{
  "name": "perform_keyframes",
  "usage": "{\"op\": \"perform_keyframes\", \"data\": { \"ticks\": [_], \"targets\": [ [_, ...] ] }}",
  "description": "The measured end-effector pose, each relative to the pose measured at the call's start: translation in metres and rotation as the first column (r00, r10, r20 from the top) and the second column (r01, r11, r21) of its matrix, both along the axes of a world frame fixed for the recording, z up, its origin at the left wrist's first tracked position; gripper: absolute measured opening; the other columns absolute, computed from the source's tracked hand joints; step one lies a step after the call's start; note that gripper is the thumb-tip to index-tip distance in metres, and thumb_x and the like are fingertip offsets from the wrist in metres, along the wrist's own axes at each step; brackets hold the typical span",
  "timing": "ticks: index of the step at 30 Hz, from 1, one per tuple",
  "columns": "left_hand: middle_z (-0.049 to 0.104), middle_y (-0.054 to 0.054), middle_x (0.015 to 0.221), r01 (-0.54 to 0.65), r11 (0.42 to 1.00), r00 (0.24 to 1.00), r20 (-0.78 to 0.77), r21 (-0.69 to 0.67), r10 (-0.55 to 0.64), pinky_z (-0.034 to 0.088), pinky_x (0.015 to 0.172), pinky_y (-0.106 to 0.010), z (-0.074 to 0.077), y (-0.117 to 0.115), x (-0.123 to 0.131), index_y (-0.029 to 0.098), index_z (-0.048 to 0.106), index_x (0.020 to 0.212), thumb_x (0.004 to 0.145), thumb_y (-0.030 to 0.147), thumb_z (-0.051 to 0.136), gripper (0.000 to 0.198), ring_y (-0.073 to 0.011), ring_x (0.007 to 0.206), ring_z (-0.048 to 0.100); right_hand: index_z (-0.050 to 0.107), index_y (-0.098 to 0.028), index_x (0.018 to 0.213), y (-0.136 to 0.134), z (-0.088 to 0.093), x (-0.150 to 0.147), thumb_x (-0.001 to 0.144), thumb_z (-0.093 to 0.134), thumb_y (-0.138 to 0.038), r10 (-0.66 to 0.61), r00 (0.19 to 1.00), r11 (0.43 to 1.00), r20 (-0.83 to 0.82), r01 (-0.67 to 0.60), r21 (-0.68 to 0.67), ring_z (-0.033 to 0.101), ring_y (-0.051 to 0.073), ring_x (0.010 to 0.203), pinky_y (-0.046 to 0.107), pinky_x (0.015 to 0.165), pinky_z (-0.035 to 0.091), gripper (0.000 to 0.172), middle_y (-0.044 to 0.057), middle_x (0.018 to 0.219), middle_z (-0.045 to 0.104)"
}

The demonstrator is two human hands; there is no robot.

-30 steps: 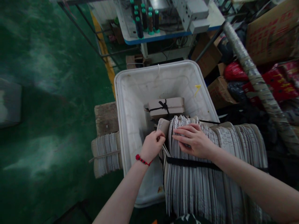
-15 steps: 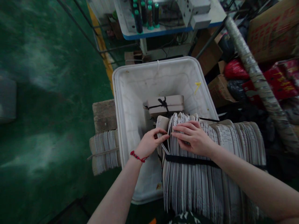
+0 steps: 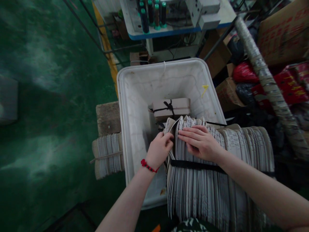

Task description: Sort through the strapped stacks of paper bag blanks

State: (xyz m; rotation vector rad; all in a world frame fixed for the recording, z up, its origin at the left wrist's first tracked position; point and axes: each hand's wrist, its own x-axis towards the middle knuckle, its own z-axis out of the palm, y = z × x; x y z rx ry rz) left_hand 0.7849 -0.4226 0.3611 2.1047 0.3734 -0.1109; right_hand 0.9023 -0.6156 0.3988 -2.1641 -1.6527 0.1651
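A long row of thin grey-white cardboard pieces (image 3: pixel 198 190) stands on edge over the near right part of a white plastic bin (image 3: pixel 122 129), with a black strap (image 3: pixel 193 165) round it. At the row's left end, my left hand (image 3: pixel 160 146), with a red and black bracelet at the wrist, has its fingers curled on a few pieces tilted away from the others. A gap shows there; the fingertips are partly hidden. My right hand (image 3: pixel 199 141) lies on top of the row, fingers stretched out. Inside the bin sits a bundle of cardboard (image 3: pixel 158 104) tied with black cord.
Left of the bin, a tied cardboard stack (image 3: pixel 108 164) lies beside a wooden block (image 3: pixel 107 119). A sewing machine table (image 3: pixel 169 33) with thread spools (image 3: pixel 145 21) stands beyond. On the right are a wrapped pole (image 3: pixel 267 77), cartons (image 3: pixel 285 32) and bags.
My left hand has moved slightly right and its fingers have curled in. The pieces at the left end lean further from the row, widening the gap. My right hand stays nearly in place.
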Motion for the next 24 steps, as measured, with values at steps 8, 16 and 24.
{"op": "perform_keyframes", "data": {
  "ticks": [8,16,24],
  "targets": [
    [0.060,0.000,0.088,0.045,0.992,0.998,-0.026,-0.116,-0.048,0.043,0.071,-0.026,0.002,0.009,0.003,0.022,0.065,0.089,0.082,0.054,0.066,0.033,-0.0143,0.074,0.051,0.059,-0.028,0.131,0.001,0.002,0.001,0.090,0.052,-0.017,-0.005,1.000,0.999,0.005,0.005,0.036,0.056,0.018,0.126,0.041,0.109,0.036,0.044,-0.001,0.135,0.062],
    [0.061,0.001,0.092,0.032,0.983,0.999,-0.021,-0.180,-0.036,0.045,0.074,-0.026,-0.006,0.010,-0.002,0.023,0.063,0.097,0.089,0.040,0.059,0.019,-0.0136,0.077,0.054,0.062,-0.025,0.127,0.001,-0.002,0.001,0.089,0.054,-0.017,-0.001,1.000,0.999,0.021,0.000,0.052,0.057,0.019,0.125,0.041,0.109,0.036,0.040,0.000,0.133,0.064],
    [0.060,-0.001,0.097,-0.057,0.995,0.997,-0.039,0.081,0.060,0.045,0.081,-0.030,0.005,-0.014,-0.003,0.023,0.055,0.098,0.086,0.020,0.052,0.013,-0.0175,0.088,0.058,0.062,-0.024,0.127,0.001,-0.001,0.001,0.090,0.053,-0.019,-0.002,1.000,0.999,0.028,0.002,0.033,0.057,0.019,0.126,0.042,0.108,0.037,0.038,0.001,0.134,0.063]
  ]
}}
